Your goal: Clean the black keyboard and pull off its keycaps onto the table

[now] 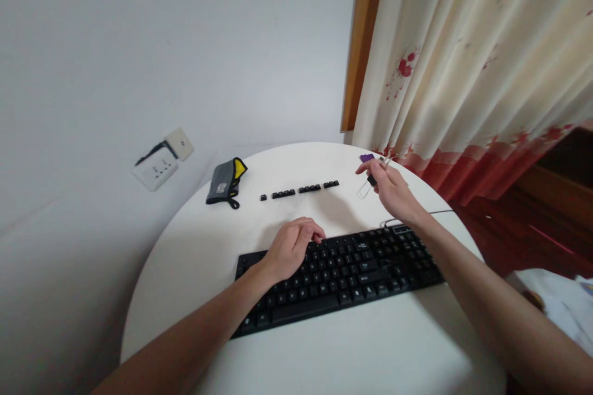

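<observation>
A black keyboard (319, 307) lies slightly tilted across the white table. My left hand (291, 247) rests on its upper left part, fingers curled together over the far edge and the top row, holding it. Above the table, beyond the keyboard's right half, my right hand (389, 188) is closed on a wire keycap puller (364, 191). The puller's thin loop points down and left, and a small black piece shows by the fingers; the grip is partly hidden. Several loose black keycaps (309, 189) stand in a spaced row farther back.
A grey cloth pouch (222, 182) with yellow lining sits at the table's back left. A small purple item (367, 157) lies behind my right hand. The keyboard cable (440, 212) runs off the right edge. Wall and patterned curtain (417, 74) border the round table (180, 271).
</observation>
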`<action>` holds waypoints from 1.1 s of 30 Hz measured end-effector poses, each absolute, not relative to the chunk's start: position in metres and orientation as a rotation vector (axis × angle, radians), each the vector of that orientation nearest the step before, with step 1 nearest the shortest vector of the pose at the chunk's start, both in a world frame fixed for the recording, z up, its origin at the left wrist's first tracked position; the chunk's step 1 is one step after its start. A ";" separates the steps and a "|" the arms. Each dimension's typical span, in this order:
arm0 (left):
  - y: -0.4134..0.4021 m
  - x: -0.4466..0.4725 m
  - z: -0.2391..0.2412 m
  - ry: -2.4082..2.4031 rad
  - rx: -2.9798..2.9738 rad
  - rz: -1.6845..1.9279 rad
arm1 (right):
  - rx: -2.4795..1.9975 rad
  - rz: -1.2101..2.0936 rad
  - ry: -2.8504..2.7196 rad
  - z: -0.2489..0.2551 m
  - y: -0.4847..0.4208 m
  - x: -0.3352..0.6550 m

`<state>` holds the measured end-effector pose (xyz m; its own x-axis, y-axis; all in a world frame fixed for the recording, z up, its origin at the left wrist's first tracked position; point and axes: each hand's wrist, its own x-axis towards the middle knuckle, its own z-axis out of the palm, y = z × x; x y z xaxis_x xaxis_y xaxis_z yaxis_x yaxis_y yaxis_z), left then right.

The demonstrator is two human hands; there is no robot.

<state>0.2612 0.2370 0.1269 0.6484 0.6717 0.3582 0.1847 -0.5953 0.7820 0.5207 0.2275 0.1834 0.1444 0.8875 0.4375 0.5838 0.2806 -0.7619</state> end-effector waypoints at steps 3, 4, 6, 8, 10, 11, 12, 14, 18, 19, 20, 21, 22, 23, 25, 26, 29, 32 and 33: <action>0.237 0.262 0.126 0.681 2.120 0.844 | -1.477 0.420 -1.594 0.177 0.209 0.520; 0.237 0.262 0.126 0.683 2.124 0.843 | -1.496 0.456 -1.628 0.174 0.206 0.520; 0.237 0.262 0.127 0.687 2.138 0.838 | -1.529 0.530 -1.705 0.166 0.202 0.523; 0.238 0.262 0.127 0.692 2.151 0.831 | -1.531 0.609 -1.766 0.159 0.201 0.526; 0.237 0.262 0.128 0.697 2.158 0.817 | -1.485 0.691 -1.817 0.156 0.200 0.531; 0.237 0.262 0.129 0.699 2.161 0.809 | -1.451 0.717 -1.841 0.156 0.200 0.533; 0.237 0.262 0.129 0.699 2.163 0.801 | -1.415 0.730 -1.865 0.157 0.200 0.535; 0.238 0.262 0.129 0.703 2.165 0.793 | -1.354 0.726 -1.916 0.160 0.200 0.538; 0.238 0.263 0.128 0.707 2.171 0.788 | -1.314 0.698 -2.005 0.164 0.199 0.541; 0.238 0.263 0.128 0.713 2.172 0.788 | -1.322 0.694 -2.024 0.165 0.199 0.541; 0.238 0.263 0.128 0.719 2.174 0.787 | -1.329 0.693 -2.040 0.164 0.199 0.541; 0.238 0.263 0.129 0.726 2.175 0.787 | -1.332 0.694 -2.055 0.164 0.199 0.541; 0.238 0.264 0.129 0.732 2.177 0.788 | -1.330 0.695 -2.068 0.163 0.199 0.541; 0.238 0.264 0.130 0.736 2.180 0.788 | -1.326 0.697 -2.079 0.162 0.199 0.541; 0.238 0.264 0.130 0.743 2.186 0.789 | -1.314 0.711 -2.097 0.161 0.199 0.541; 0.238 0.264 0.131 0.747 2.187 0.788 | -1.306 0.723 -2.109 0.160 0.199 0.541; 0.238 0.264 0.130 0.760 2.186 0.773 | -1.273 0.783 -2.153 0.159 0.198 0.540; 0.238 0.264 0.129 0.759 2.184 0.767 | -1.249 0.792 -2.173 0.158 0.199 0.538; 0.238 0.264 0.129 0.757 2.182 0.767 | -1.262 0.765 -2.171 0.157 0.200 0.537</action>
<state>0.2642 0.2380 0.1291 0.6551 0.6956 0.2949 0.2860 -0.5896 0.7554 0.5374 0.1998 0.1565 -0.4378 0.8871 0.1461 0.5994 0.4091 -0.6880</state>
